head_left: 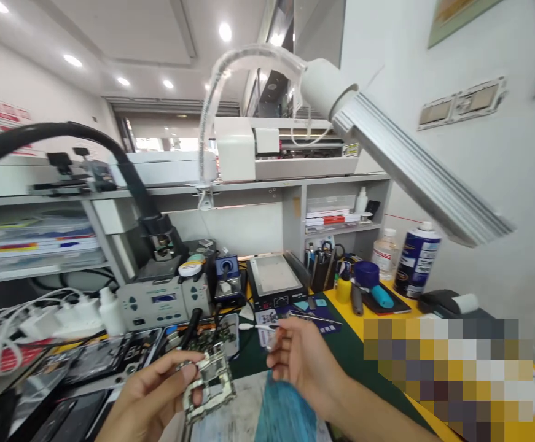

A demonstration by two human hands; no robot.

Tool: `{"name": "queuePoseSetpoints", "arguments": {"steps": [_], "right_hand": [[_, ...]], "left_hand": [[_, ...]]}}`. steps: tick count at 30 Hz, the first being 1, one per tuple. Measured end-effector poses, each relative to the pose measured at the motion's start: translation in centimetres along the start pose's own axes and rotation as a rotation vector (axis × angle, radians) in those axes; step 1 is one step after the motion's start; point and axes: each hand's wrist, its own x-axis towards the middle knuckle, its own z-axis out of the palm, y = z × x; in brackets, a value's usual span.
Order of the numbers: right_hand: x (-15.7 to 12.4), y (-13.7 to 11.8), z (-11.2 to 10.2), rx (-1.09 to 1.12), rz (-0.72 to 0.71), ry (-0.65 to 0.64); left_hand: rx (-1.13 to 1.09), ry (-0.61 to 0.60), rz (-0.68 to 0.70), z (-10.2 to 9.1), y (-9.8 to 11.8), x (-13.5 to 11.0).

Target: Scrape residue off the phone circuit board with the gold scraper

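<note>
My left hand pinches a small metal frame with cut-out openings, which looks like a phone board or shield frame. It is tilted above a worn pale mat. To its right my right hand is raised with the fingers curled and the thumb side turned in. Something pale and small seems to sit at those fingertips, too unclear to name. The two hands are apart. Under my right hand lies a blue streaked sheet. Behind the frame are loose circuit boards.
A soldering station and a heating plate stand at the back. Opened phones crowd the left side. A spray can and a clear bottle are at right. A lamp hangs overhead. The lower right is pixelated.
</note>
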Motion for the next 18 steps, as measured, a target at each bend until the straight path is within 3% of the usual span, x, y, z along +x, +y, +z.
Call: {"name": "queuePoseSetpoints", "arguments": {"steps": [7, 11, 18], "right_hand": [[-1.9, -0.7, 0.4, -0.187, -0.090, -0.178], [-3.0, -0.9, 1.2, -0.387, -0.050, -0.293], [-2.7, -0.2, 1.1, -0.478, 0.000, -0.317]], "left_hand": [[0.013, -0.099, 0.008, 1.9, 1.7, -0.3], [-0.053, -0.150, 0.003, 2.6, 1.5, -0.1], [-0.332, -0.243, -0.109, 3.1, 0.2, 0.1]]}}
